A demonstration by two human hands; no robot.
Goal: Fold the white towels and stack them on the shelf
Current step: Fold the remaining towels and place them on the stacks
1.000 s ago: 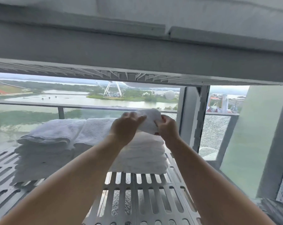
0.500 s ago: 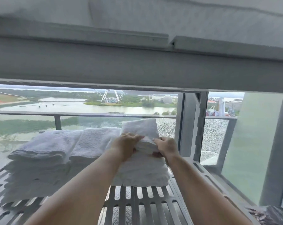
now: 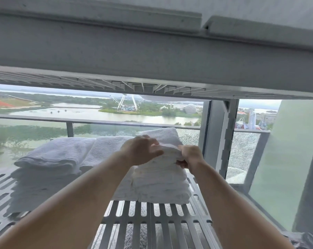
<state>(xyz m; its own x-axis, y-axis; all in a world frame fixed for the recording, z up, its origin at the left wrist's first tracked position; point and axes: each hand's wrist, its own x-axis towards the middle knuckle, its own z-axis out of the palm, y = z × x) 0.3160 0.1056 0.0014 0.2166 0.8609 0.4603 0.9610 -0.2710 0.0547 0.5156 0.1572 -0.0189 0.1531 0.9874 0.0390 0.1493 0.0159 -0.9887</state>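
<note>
Both of my hands are on the top folded towel point(image 3: 163, 139) of the stack of towels point(image 3: 163, 184) at the right end of the slatted shelf point(image 3: 152, 216). My left hand point(image 3: 140, 150) lies spread over the near left edge of that towel, fingers loosely extended and pressing down. My right hand point(image 3: 190, 156) is curled on the towel's near right corner, thumb and fingers pinching the fabric.

Left of my left hand, touching the stack I'm working on, sits a middle pile of towels point(image 3: 107, 150), and further left another pile point(image 3: 51, 159); both are white and folded.

Directly above my hands the underside of the upper shelf point(image 3: 152, 51) hangs low, leaving only a narrow gap over the towels. Just right of my right hand stands the grey shelf post point(image 3: 218, 137), close to the stack's edge. Beyond my hands is a glass railing point(image 3: 98, 123), with water and a Ferris wheel point(image 3: 127, 103) far behind.

I can read no labels or writing on the towels or shelf.
</note>
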